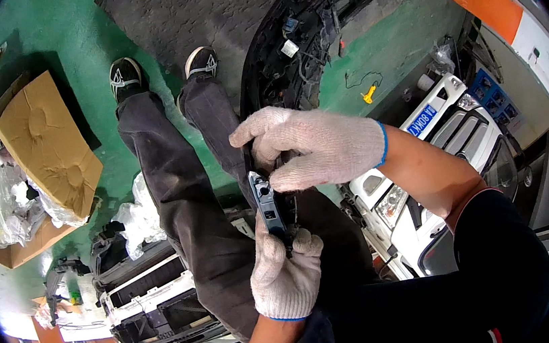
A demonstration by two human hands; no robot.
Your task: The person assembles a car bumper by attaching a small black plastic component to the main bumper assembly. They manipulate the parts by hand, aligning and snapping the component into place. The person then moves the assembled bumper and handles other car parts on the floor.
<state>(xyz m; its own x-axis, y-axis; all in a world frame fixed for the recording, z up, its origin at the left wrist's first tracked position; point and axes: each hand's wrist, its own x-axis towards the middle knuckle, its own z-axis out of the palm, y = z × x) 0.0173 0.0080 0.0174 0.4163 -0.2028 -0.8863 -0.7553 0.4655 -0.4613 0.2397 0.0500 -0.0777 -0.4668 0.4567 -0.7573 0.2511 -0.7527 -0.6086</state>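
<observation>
My left hand [286,275], in a pale knitted glove with a blue hem, grips the lower end of a narrow grey-blue part [267,206] with cut-outs and a rounded top. Whether it is metal or plastic cannot be told. Beside the part's upper end is my right hand [318,143], in a matching glove. Its thumb lies close against that end, the index finger reaches left and the other fingers bend, with gaps between them. The part is over my dark trousers; my left fingers hide its lower end.
A black car bumper [275,56] with wiring curves beyond my hands. To the right are a yellow object [369,95] on the green floor and a white car front [420,202]. At left stand a cardboard box [48,143] of plastic wrap and a black-and-white car part [153,297].
</observation>
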